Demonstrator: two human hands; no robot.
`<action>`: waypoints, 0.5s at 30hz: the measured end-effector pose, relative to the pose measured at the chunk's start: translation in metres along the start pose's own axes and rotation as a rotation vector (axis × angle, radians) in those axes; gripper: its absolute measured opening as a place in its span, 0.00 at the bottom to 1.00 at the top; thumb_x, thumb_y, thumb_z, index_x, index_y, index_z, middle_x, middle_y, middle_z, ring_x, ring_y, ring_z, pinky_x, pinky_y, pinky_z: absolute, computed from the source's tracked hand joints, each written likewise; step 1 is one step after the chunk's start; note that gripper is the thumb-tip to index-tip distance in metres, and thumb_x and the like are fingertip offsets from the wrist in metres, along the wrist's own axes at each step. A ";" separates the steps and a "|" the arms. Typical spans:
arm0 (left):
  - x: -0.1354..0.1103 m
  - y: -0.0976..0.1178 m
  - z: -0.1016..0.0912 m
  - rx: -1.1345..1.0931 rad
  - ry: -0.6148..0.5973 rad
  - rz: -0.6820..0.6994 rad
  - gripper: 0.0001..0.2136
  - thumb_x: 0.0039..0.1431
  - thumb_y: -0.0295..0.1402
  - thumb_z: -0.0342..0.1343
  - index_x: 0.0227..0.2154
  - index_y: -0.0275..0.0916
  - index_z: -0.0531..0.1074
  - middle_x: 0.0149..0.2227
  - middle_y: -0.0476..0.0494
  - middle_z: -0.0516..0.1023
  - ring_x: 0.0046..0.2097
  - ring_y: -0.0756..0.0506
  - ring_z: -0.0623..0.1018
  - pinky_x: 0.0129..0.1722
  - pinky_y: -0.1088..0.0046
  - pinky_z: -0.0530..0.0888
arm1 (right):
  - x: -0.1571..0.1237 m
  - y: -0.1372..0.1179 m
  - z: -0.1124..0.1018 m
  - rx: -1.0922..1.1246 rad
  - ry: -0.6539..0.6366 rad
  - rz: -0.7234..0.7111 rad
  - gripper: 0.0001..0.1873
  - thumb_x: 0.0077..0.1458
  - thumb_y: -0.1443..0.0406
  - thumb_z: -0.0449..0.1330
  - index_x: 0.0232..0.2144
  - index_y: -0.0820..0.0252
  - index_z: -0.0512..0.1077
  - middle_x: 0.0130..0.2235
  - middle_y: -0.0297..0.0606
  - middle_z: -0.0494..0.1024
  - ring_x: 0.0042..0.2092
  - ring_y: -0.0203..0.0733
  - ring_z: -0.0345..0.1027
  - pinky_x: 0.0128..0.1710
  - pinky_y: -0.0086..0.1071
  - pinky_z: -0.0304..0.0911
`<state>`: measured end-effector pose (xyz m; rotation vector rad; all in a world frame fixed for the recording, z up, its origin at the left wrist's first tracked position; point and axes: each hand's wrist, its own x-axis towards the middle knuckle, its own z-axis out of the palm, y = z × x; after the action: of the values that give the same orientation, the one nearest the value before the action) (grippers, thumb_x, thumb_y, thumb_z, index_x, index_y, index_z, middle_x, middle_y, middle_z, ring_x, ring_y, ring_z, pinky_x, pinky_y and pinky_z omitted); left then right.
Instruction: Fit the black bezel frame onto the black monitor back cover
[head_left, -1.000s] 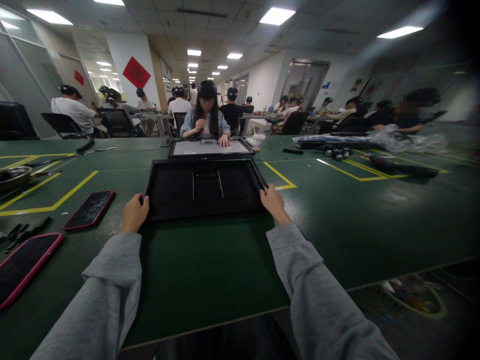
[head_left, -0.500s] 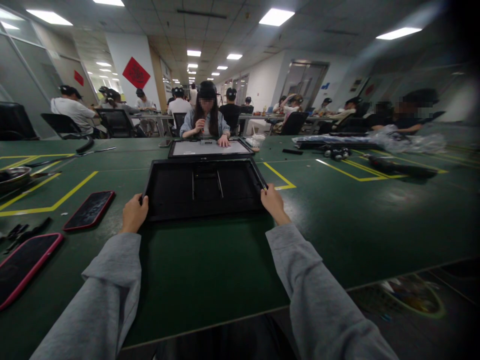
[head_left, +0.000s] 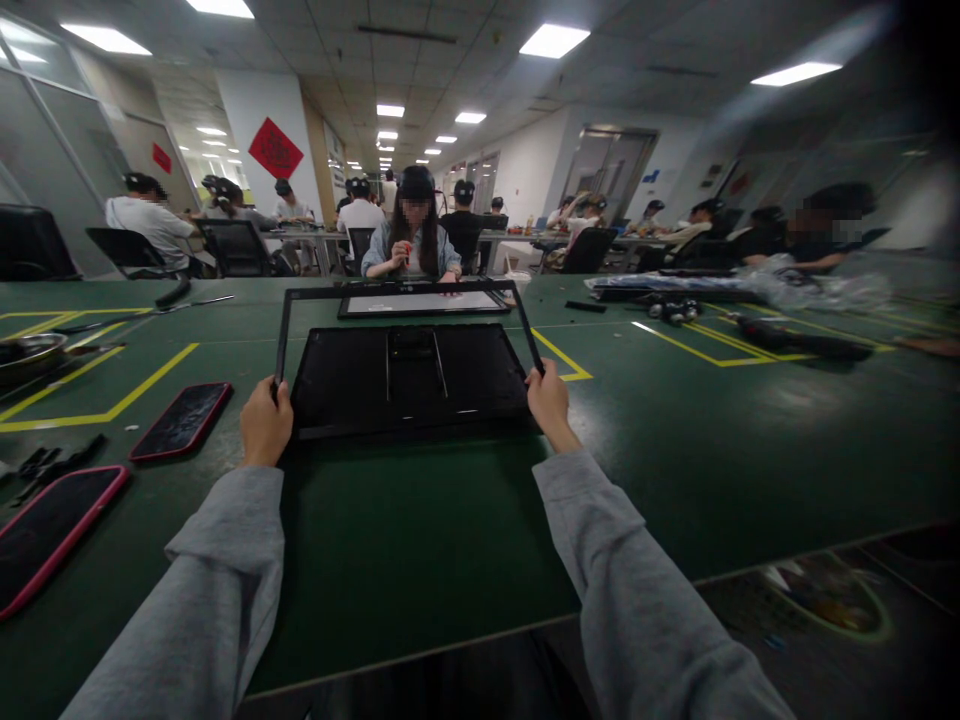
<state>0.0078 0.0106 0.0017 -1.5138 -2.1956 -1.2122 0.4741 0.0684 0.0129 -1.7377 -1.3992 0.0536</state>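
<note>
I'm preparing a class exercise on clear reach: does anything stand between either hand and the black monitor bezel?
Nothing visible does. The left hand and right hand grip opposite sides of the monitor bezel; the black back cover shows through its opening.

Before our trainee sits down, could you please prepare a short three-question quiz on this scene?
1. True or false: only the left hand grips the thin black frame.
2. Fill in the colour: the black panel lies on a ____ table.
3. Where do the two phones lie?
A) on the black panel
B) on the thin black frame
C) left of the left hand

Key:
1. False; the right hand grips it too.
2. Green.
3. C.
</note>
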 end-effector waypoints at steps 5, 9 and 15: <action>-0.005 0.021 -0.017 -0.219 0.271 0.114 0.18 0.67 0.39 0.38 0.51 0.36 0.64 0.47 0.37 0.74 0.48 0.44 0.74 0.50 0.64 0.67 | -0.002 -0.009 -0.006 0.216 0.288 -0.157 0.22 0.64 0.60 0.41 0.57 0.60 0.59 0.36 0.40 0.74 0.38 0.44 0.69 0.43 0.39 0.63; -0.011 0.037 -0.029 -0.326 0.313 0.122 0.17 0.68 0.35 0.34 0.56 0.36 0.53 0.51 0.37 0.72 0.45 0.48 0.76 0.49 0.66 0.68 | -0.009 -0.019 -0.015 0.243 0.314 -0.137 0.26 0.66 0.59 0.37 0.63 0.60 0.50 0.41 0.43 0.73 0.41 0.44 0.69 0.44 0.41 0.63; -0.015 0.048 -0.039 -0.246 0.222 0.064 0.18 0.68 0.32 0.31 0.59 0.37 0.48 0.56 0.36 0.69 0.48 0.48 0.75 0.50 0.67 0.68 | -0.018 -0.037 -0.030 0.062 0.120 0.026 0.29 0.66 0.63 0.30 0.67 0.61 0.37 0.48 0.48 0.71 0.45 0.42 0.69 0.45 0.36 0.63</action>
<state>0.0449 -0.0210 0.0416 -1.4415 -1.8991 -1.5923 0.4550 0.0351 0.0465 -1.6804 -1.2753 0.0066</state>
